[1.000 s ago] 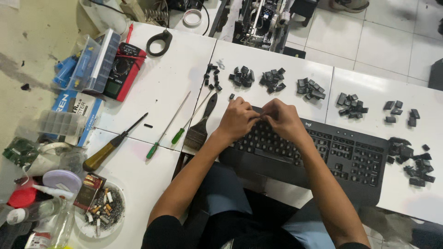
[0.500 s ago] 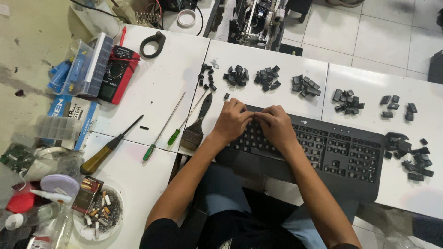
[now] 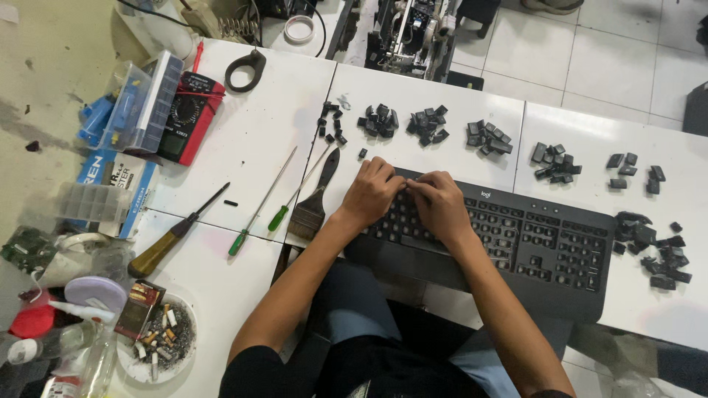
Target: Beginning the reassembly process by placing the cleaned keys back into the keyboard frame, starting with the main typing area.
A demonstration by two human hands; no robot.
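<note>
Here, a white table (image 3: 243, 169) carries a black keyboard (image 3: 516, 243) with many keycaps off, lying at its near edge and partly over the person's lap. Both the left hand (image 3: 372, 193) and the right hand (image 3: 441, 205) rest on the keyboard's upper left corner, fingers curled and pressed close together at the top row; whether they pinch a keycap I cannot tell. Beyond lie piles of loose black keycaps (image 3: 428, 124), and to the left a paintbrush (image 3: 313, 199) and a green-handled screwdriver (image 3: 262, 205).

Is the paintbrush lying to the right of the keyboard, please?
No, the paintbrush lies left of the keyboard, beside the left hand.
</note>
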